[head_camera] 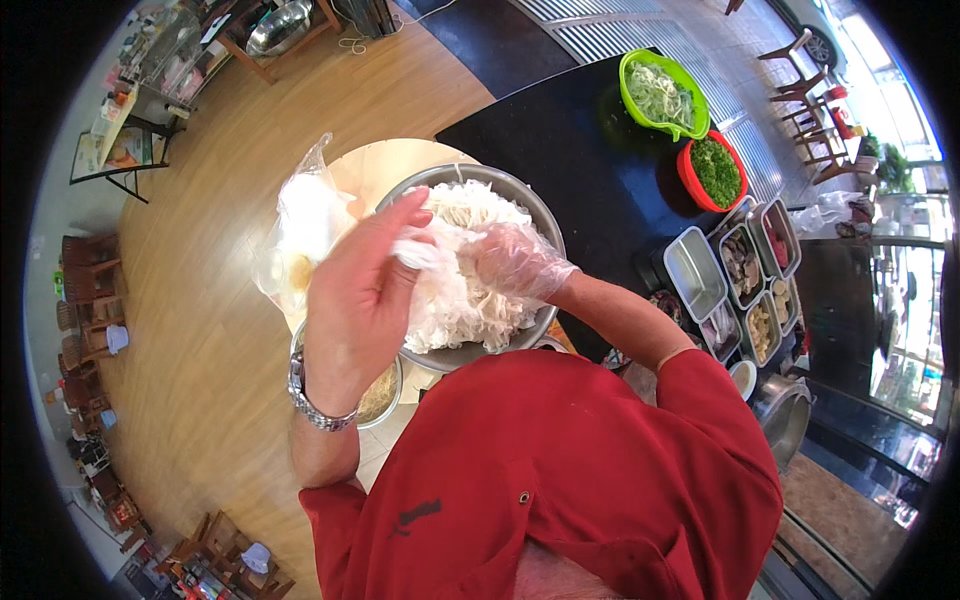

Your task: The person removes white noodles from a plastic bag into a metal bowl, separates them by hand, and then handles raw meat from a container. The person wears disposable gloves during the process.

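Note:
A large steel bowl (pixel 553 217) holds a heap of flat white noodles (pixel 480 322). My right hand (pixel 517 259), in a clear plastic glove, reaches into the heap and has its fingers closed around some noodles. Over the bowl's left side is my bare left hand (pixel 367 289), with a metal watch (pixel 319 401) on the wrist. Between its thumb and fingers is a thin white material (pixel 416 251), blurred; I cannot tell whether it is plastic film or noodles. The bowl rests on a round pale tabletop (pixel 375 161).
Left of the bowl lies a clear plastic bag (pixel 304 202) with pale contents. A second bowl (pixel 386 412) holds thin noodles. On the black table (pixel 540 150) stand a green basket (pixel 628 97) of shredded vegetables, a red bowl (pixel 686 180) of chopped greens and several steel food pans (pixel 694 270).

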`<state>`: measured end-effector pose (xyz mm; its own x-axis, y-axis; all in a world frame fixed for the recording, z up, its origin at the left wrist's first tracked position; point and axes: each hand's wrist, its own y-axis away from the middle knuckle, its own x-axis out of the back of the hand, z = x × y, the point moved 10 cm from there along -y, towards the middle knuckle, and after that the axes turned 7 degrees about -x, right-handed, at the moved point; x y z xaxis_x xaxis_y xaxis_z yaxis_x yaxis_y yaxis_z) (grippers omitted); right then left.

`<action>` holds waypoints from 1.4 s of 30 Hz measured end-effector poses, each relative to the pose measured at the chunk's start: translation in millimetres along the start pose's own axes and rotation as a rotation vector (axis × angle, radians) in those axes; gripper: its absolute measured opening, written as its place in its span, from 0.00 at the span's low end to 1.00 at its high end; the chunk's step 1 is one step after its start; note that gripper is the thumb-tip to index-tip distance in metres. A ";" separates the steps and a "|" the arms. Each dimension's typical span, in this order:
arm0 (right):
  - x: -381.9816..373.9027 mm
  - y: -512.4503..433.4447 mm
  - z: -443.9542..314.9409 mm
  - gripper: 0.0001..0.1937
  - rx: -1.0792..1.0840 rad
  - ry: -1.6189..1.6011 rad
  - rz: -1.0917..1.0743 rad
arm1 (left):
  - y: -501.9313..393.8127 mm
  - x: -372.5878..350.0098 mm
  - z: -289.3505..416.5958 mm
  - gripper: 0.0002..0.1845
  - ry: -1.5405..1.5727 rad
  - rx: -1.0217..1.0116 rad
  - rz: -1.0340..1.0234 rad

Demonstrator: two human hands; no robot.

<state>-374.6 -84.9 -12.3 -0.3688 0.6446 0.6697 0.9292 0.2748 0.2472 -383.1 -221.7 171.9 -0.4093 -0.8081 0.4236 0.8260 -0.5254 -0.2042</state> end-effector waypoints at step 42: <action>-148.1 66.4 -11.0 0.28 0.776 1.376 0.220 | 34.6 1.0 -119.3 0.21 0.003 0.127 0.314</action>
<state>-258.0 -169.9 -87.3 0.4669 -0.2693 0.8423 0.5631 0.8250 -0.0484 -401.1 -272.4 60.0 -0.1286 -0.9260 0.3551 0.9535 -0.2139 -0.2126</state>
